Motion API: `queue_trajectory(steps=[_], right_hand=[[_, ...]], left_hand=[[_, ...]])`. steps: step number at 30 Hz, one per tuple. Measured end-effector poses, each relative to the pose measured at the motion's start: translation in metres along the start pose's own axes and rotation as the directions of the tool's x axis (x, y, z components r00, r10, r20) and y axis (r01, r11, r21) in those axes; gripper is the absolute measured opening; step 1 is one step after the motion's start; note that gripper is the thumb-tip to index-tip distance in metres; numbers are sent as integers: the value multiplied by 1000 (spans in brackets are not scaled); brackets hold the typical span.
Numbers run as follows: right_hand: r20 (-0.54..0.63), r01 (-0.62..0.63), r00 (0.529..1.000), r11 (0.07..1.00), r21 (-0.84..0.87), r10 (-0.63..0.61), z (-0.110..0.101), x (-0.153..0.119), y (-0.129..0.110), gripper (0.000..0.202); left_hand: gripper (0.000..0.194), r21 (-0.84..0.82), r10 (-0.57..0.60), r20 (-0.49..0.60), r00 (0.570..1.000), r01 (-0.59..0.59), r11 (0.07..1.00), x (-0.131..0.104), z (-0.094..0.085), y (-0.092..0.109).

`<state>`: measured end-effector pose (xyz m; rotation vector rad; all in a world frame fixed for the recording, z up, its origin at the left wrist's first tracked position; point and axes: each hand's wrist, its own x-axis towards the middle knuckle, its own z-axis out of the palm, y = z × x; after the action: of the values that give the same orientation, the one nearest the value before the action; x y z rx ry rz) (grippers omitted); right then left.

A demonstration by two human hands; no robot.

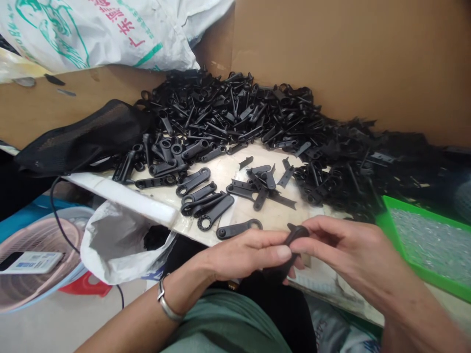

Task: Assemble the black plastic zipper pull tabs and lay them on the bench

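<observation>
Near the table's front edge, my left hand (253, 252) is closed around a black plastic part (281, 267), its thumb lying across the top. My right hand (338, 240) pinches the upper end of the same part between thumb and fingers. The fingers hide much of its shape. Just beyond my left hand lies a black plastic lever with a ring end (239, 228). Several similar levers (215, 212) rest to its left. A small group of flat, forked black pieces (263, 184) lies farther back on the table.
A large heap of black plastic parts (228, 108) stands against the cardboard wall (349, 54). On the right is a green tray (386, 208) of small clear pieces. At left are a black mesh bag (84, 137), an open white sack (114, 240) and a pink basket (69, 240).
</observation>
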<state>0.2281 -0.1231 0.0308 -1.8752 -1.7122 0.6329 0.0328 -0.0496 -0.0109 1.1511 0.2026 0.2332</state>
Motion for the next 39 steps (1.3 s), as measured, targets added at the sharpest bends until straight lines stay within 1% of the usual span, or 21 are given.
queue_trajectory(steps=[2,5,9,11,13,15,17,19,21,23,24,25,27,29,32,33,34,35,37,38,39], right_hand=[[47,5,999,1000,-24,-4,-4,1,-1,45],[41,4,999,998,-58,-1,-3,3,0,46],[-71,-62,996,996,-68,57,11,0,6,45],[-112,-109,988,993,-36,104,18,-3,9,42],[-149,-138,980,990,-2,136,22,-5,10,40],[-191,-148,970,989,7,147,24,-6,9,41],[-223,-160,962,987,13,159,27,-7,9,44],[-244,-169,952,982,86,185,31,-8,9,38],[-244,-158,945,956,246,219,38,-11,9,35],[-195,-140,953,905,402,233,45,-16,10,43],[-167,-137,958,882,452,235,48,-18,10,41],[-144,-141,961,867,478,236,51,-20,11,36],[-144,-143,959,857,495,243,56,-22,10,27],[-148,-131,961,856,500,234,58,-21,10,26],[-69,-134,980,876,462,186,54,-14,11,32],[-61,-144,981,895,422,186,52,-11,13,35],[-98,-146,977,923,356,192,50,-7,16,38],[-173,-133,968,956,262,182,47,-2,19,39],[-346,-76,935,997,7,74,43,9,26,36],[-373,-47,928,989,-140,-9,42,14,29,33],[-344,-20,936,962,-271,-77,41,20,30,31]], left_hand=[[35,10,-20,-1,1000,20,1000,0,2,3],[33,49,-14,-56,998,17,999,2,7,2],[27,153,61,-204,977,-29,988,3,12,-2],[25,273,103,-253,962,-31,962,2,13,-3],[20,416,117,-282,952,12,909,0,14,-3],[15,517,111,-321,941,76,852,0,14,-5],[11,540,110,-359,927,110,835,1,14,-7],[11,519,107,-382,918,117,847,1,15,-10],[12,501,99,-385,917,118,858,1,17,-13],[16,517,103,-367,924,110,849,0,19,-13],[19,540,114,-353,929,103,835,-1,20,-12],[22,569,127,-339,932,96,817,-2,21,-11],[30,612,146,-316,937,84,786,-4,23,-6],[38,619,142,-301,943,80,781,-9,23,-2],[45,649,161,-293,942,73,757,-19,19,-3],[47,695,192,-298,935,74,715,-23,16,-6],[48,758,234,-302,924,84,647,-27,12,-10],[51,831,289,-300,909,100,547,-31,8,-15],[60,944,398,-262,879,149,293,-35,0,-24],[63,970,438,-235,868,180,164,-35,-4,-28],[65,977,467,-206,860,207,48,-35,-7,-30]])
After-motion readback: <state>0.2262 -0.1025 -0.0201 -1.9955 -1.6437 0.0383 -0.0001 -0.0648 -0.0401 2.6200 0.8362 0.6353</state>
